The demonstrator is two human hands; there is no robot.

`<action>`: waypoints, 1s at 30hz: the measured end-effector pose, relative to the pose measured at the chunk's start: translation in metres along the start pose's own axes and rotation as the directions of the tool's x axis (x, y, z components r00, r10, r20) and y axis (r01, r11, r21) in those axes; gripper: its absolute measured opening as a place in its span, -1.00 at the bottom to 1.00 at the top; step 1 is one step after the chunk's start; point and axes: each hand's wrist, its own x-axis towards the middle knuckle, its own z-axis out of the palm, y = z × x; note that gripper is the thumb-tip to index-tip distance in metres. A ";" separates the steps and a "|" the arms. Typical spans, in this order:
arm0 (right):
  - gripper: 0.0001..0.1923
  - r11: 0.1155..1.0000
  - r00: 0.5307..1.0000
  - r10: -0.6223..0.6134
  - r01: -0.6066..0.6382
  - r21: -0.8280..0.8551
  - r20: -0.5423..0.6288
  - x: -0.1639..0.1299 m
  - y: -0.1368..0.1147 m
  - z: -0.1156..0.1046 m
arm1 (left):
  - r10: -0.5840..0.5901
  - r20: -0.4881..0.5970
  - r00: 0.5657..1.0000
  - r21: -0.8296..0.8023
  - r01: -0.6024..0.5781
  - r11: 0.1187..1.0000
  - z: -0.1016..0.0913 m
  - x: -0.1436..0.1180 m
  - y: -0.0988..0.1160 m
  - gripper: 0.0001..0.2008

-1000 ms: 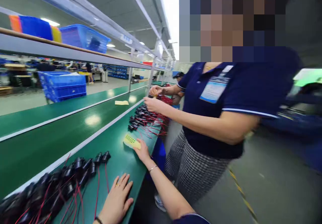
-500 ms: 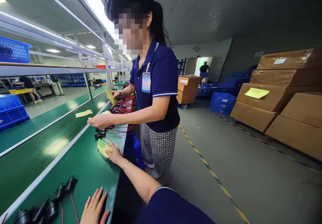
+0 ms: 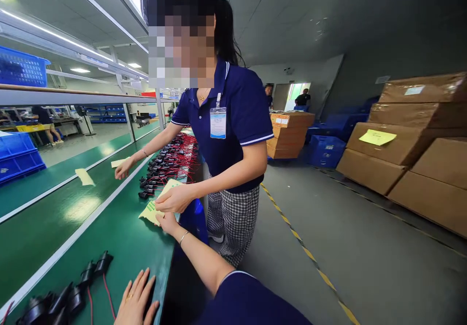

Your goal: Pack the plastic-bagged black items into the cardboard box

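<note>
on the green worktable (image 3: 120,247), near its front edge, the left hand (image 3: 136,301) is laid flat, palm down, with the fingers spread apart and nothing gripped; a ring is seen on one finger. just to its left, a row of black round parts (image 3: 65,296) with red wires is lined up, close to the fingertips but apart from them. farther along the table, the right hand (image 3: 167,222) is stretched out, a thin bracelet at the wrist, and is pressed against the near edge of a yellow sheet with green dots (image 3: 155,208). whether its fingers are clamped on the sheet or only touching it cannot be told, since they are partly hidden under the paper. the same sheet is held from above by a co-worker's hand (image 3: 175,199), so the sheet is lifted slightly off the table between the two hands. the co-worker, in a dark blue polo shirt with a badge and checked trousers, is standing beside the table; the other hand of the co-worker (image 3: 122,169) is reached across to the white strip at the belt's edge. behind the sheet, a second batch of black parts with red wires (image 3: 164,162) is spread out. two pale sheets (image 3: 84,176) are lying on the green belt beyond. brown cartons (image 3: 412,135) are stacked at the far right of the floor.
</note>
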 end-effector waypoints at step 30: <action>-0.54 0.998 0.997 -0.057 0.055 -0.030 -0.047 0.007 0.072 0.041 | -0.250 0.710 0.658 -0.327 0.622 0.711 -0.111 0.073 0.017 -0.44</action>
